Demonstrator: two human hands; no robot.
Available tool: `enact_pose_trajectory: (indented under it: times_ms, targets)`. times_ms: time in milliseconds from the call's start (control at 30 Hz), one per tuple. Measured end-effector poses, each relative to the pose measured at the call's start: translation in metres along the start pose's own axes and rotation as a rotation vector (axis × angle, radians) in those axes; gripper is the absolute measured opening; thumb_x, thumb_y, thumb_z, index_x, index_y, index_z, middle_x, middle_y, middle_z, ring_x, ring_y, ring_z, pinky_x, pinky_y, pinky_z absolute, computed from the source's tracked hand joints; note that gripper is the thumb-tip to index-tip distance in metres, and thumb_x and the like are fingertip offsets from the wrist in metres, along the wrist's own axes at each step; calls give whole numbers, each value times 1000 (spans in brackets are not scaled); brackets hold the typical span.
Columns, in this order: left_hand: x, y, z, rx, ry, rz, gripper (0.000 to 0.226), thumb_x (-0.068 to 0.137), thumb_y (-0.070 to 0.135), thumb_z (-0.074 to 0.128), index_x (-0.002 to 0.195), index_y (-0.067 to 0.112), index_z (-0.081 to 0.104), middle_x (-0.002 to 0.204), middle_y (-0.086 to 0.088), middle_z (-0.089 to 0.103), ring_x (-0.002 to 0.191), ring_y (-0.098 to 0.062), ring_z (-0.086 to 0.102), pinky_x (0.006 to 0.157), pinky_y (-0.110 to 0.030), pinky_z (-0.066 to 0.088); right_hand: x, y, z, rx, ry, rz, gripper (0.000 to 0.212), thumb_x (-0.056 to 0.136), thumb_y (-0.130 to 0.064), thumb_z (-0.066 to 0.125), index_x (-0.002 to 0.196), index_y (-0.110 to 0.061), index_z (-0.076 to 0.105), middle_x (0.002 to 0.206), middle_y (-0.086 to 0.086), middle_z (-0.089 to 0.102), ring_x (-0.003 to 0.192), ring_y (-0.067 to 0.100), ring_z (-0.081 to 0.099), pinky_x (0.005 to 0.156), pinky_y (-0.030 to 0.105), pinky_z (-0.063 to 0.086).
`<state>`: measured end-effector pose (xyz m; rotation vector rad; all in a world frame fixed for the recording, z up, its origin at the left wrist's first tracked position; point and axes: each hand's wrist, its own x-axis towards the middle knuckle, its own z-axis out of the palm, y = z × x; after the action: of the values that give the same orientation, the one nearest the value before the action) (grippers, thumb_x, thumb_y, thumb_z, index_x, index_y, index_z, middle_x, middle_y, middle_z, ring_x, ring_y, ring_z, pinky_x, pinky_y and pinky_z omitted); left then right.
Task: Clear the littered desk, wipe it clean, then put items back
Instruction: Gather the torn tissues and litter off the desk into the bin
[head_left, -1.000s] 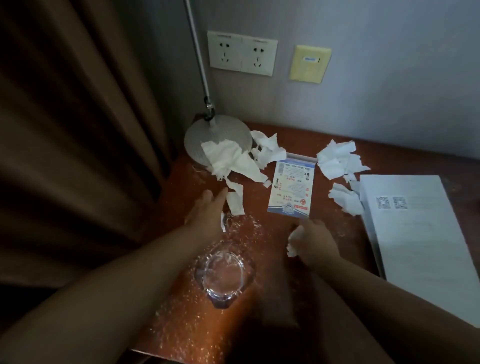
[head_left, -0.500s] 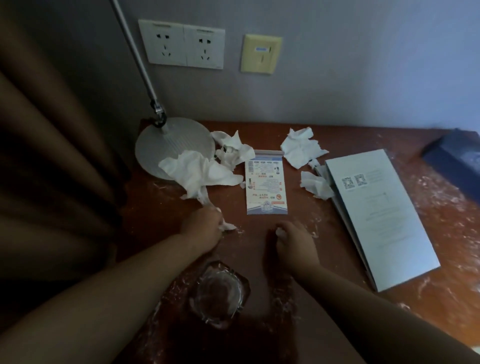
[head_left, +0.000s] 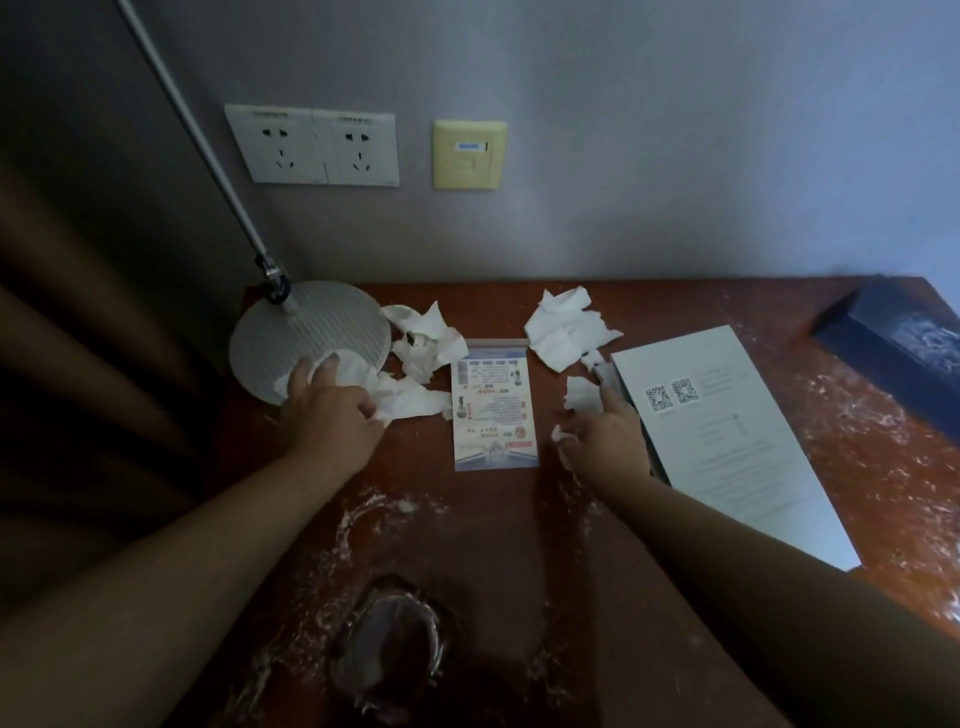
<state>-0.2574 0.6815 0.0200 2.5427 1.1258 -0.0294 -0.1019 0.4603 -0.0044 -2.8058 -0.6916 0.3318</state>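
Torn white tissue litters the far part of the reddish-brown desk (head_left: 498, 540). My left hand (head_left: 332, 415) is closed on a crumpled tissue (head_left: 410, 400) that lies partly over the round lamp base (head_left: 291, 338). My right hand (head_left: 602, 441) holds a small tissue scrap (head_left: 558, 434) in its curled fingers, its index finger stretched toward another tissue scrap (head_left: 579, 394). More tissue pieces (head_left: 426, 338) lie behind the left hand, and a tissue clump (head_left: 563, 327) sits at the back middle. A printed packet (head_left: 493, 410) lies flat between my hands.
A white booklet (head_left: 727, 436) lies at right, a dark blue box (head_left: 904, 353) at the far right corner. A glass ashtray (head_left: 389, 654) stands near the front edge. White dust streaks the desk. A brown curtain (head_left: 78, 364) hangs at left; wall sockets (head_left: 311, 145) are behind.
Both hands have moved farther across the desk. The left one now grips the large tissue by the lamp base; the right one, still holding a scrap, has reached the piece beside the booklet.
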Motion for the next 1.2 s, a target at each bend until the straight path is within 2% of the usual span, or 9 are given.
enact_pose_trajectory:
  times_ms: [100, 167, 267, 433, 567, 733, 900, 1000, 1200]
  targets:
    - [12, -1, 12, 26, -68, -15, 18, 84, 25, 67, 99, 15, 70, 150, -4, 32, 138, -26, 21, 109, -41, 27, 28, 2, -2, 20, -116, 21, 23, 90, -30, 57, 109, -27, 70, 159, 5, 8, 143, 26, 15, 112, 37, 27]
    - [14, -2, 20, 71, -52, -8, 19, 85, 20, 65, 101, 12, 70, 133, -6, 50, 123, -25, 42, 96, -38, 41, 40, 2, 6, -5, -192, 37, 26, 92, -30, 52, 112, -26, 68, 154, 11, 22, 139, 26, 26, 108, 34, 33]
    - [14, -7, 30, 151, -44, 2, 21, 87, 19, 61, 105, 14, 70, 113, -3, 58, 111, -21, 47, 85, -32, 46, 43, 3, 21, -63, -191, 44, 27, 91, -21, 49, 113, -23, 65, 131, 8, 49, 117, 23, 47, 93, 33, 43]
    - [11, -14, 38, 116, -29, 15, 12, 84, 16, 61, 90, 11, 71, 96, -3, 64, 98, -20, 54, 79, -31, 47, 35, -1, 28, 82, -125, 125, 28, 96, -25, 45, 115, -14, 62, 119, 9, 52, 95, 24, 58, 79, 32, 52]
    - [-2, -10, 40, -45, -64, -52, 8, 84, 17, 62, 89, 14, 56, 87, -2, 61, 88, -21, 60, 70, -29, 46, 29, -18, 12, 311, -114, 171, 27, 94, -20, 50, 121, -14, 49, 104, 4, 58, 80, 17, 58, 56, 27, 50]
    - [-8, -16, 43, -207, -183, -143, 57, 81, 16, 69, 131, 17, 42, 121, -8, 59, 111, -26, 56, 89, -34, 47, 18, -69, 1, 304, -150, -99, 45, 89, -13, 58, 132, -14, 43, 132, 2, 46, 115, 19, 51, 85, 23, 43]
    - [-15, -31, 43, -334, -208, -167, 31, 81, 13, 66, 111, 10, 62, 105, -8, 66, 101, -24, 60, 82, -27, 46, -1, -114, 33, 95, -393, -379, 43, 89, -11, 53, 131, -8, 51, 139, 7, 39, 121, 22, 46, 100, 27, 38]
    - [-19, -34, 42, -385, -190, -185, 26, 83, 11, 65, 108, 8, 63, 104, -8, 66, 100, -22, 59, 77, -22, 41, -9, -122, 47, 59, -395, -344, 36, 90, -9, 51, 126, -9, 54, 133, 10, 44, 118, 22, 48, 100, 29, 40]
    - [-28, -36, 46, -354, -205, -203, 42, 84, 15, 64, 125, 13, 56, 119, -8, 62, 112, -21, 55, 91, -24, 41, -18, -122, 49, 96, -346, -279, 26, 93, -12, 47, 117, -7, 55, 115, 11, 56, 104, 24, 55, 84, 26, 42]
